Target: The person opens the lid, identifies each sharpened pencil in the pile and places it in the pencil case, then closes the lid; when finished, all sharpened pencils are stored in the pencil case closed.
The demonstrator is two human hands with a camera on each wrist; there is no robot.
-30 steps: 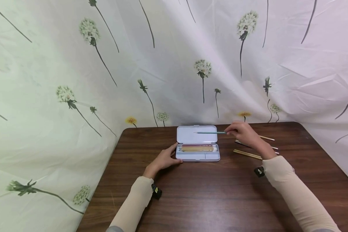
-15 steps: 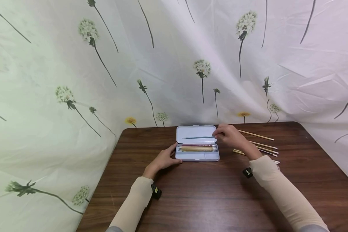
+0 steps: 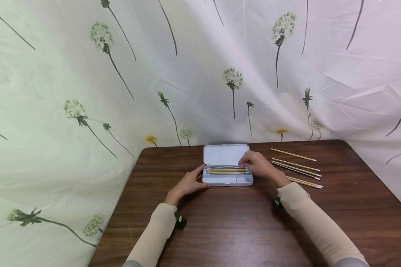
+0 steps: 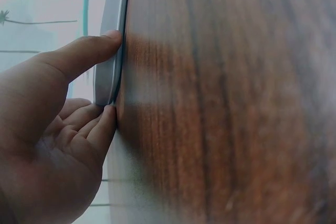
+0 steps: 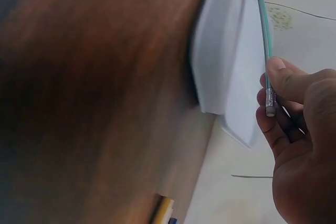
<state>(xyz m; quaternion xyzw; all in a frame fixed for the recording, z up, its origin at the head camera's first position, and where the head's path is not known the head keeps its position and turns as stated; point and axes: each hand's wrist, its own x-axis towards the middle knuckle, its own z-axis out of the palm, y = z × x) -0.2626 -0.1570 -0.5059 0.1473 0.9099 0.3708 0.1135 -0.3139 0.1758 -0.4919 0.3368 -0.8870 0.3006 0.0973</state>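
Note:
A white pencil case (image 3: 220, 179) lies opened on the table, its lid (image 3: 217, 154) tipped back toward the wall. Several yellow pencils (image 3: 224, 172) and a red one fill the rear compartment. My left hand (image 3: 188, 182) holds the case's left end, thumb at the front edge (image 4: 111, 34) and fingers around the corner. My right hand (image 3: 261, 164) pinches a teal pencil (image 5: 263, 30) between thumb and fingers near its eraser end. In the head view the pencil lies level, close over the rear compartment. The right wrist view shows its grey eraser (image 5: 270, 111) below the thumb.
To the right of the case, several loose pencils (image 3: 295, 165) lie on the brown wooden table (image 3: 227, 222), mostly yellow with one dark. Behind the table's far edge hangs a white cloth (image 3: 200, 74) printed with dandelions.
My right hand has carried the teal pencil left and down, from in front of the lid to over the rear compartment. The left hand has stayed on the case.

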